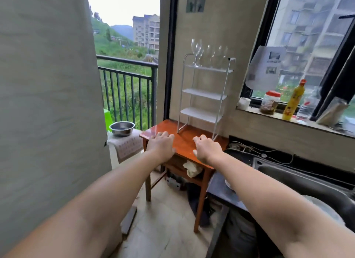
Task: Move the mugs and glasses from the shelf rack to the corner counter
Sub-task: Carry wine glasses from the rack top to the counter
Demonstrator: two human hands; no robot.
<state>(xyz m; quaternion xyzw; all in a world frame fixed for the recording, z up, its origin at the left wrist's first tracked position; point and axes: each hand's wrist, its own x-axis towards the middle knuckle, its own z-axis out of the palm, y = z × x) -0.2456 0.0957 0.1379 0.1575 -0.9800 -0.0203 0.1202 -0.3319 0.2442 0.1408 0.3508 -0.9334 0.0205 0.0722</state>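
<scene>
Several wine glasses (208, 53) stand on the top tier of the white shelf rack (205, 96) at upper centre; being clear and blurred against the wall, their exact count is hard to make out. The rack's two lower tiers look bare. It stands on a small red-brown table (184, 140) in the middle of the frame. Both arms reach toward it: the left hand (160, 145) and the right hand (206, 149) hover over the table's near edge, fingers loosely bent, holding nothing. On the window sill at right sit a red-lidded jar (269, 102) with dark contents and a yellow bottle (293, 101). A steel bowl (122, 128) at centre left has a hidden interior. The sink (299, 178) is cut off at right.
</scene>
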